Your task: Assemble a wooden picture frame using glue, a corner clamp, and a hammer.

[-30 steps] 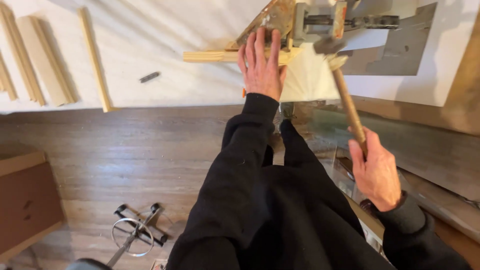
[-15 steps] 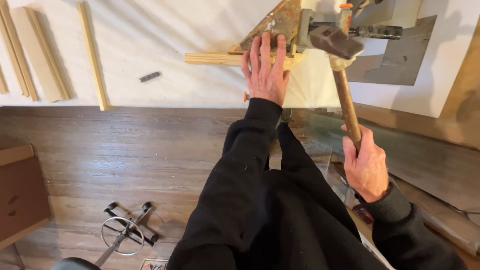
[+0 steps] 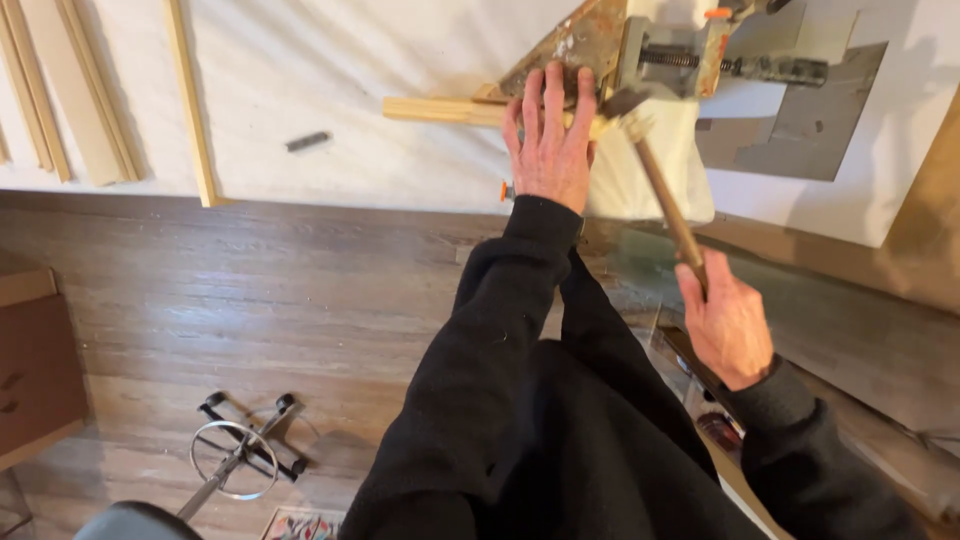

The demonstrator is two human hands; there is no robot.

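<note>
Hammering at a clamped joint. A light wooden strip [image 3: 440,109] lies across the white-covered surface [image 3: 330,70] near its front edge, its right end running into a metal corner clamp [image 3: 665,55] with a threaded screw, beside a worn triangular plate [image 3: 575,45]. The left hand [image 3: 548,150] lies flat on the strip where it meets the clamp, fingers [image 3: 555,95] spread apart and pressing down, gripping nothing. The right hand [image 3: 728,325], out past the front edge of the surface, has its fingers closed around the lower end of a wooden hammer handle [image 3: 668,205]; the hammer head [image 3: 628,105] is blurred and sits just at the strip's end beside the left fingertips, though contact cannot be confirmed. The step in hand appears to be tapping the strip home in the clamp. A further blow would call for a short, controlled swing landing clear of the steadying fingers, with the strip held flat. Farther out, a small dark bit [image 3: 307,141] lies alone on the cover, and several loose wooden slats [image 3: 190,100] lie toward the left edge. Below, a wooden floor [image 3: 250,290] carries a wire stand [image 3: 240,455].
</note>
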